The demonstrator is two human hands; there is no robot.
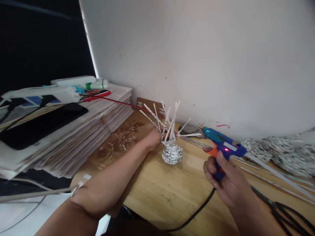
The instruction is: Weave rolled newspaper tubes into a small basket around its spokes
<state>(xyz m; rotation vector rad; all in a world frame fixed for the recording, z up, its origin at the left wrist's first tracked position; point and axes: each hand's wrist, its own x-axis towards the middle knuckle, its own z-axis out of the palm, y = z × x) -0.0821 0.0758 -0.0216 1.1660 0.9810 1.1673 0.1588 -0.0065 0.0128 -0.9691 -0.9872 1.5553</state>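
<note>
A small round basket (172,154) woven from rolled newspaper strips is in the middle, over the table. Several loose paper spokes (168,124) fan out upward from its narrow neck. My left hand (156,137) is closed at the neck, its fingertips partly hidden behind the spokes. To the right, my right hand (222,173) grips a blue and teal hot glue gun (225,147) with an orange trigger and a glowing red light. The gun's nozzle points up and left, apart from the basket. A long white glue stick (275,175) runs out of its back.
A newspaper stack (110,121) at left carries a black phone (46,124) and a power strip (41,96). Black scissors (278,208) lie at lower right. Coiled woven paper pieces (283,154) and long paper rods (270,182) are along the wall. Brown scraps (125,134) litter the board.
</note>
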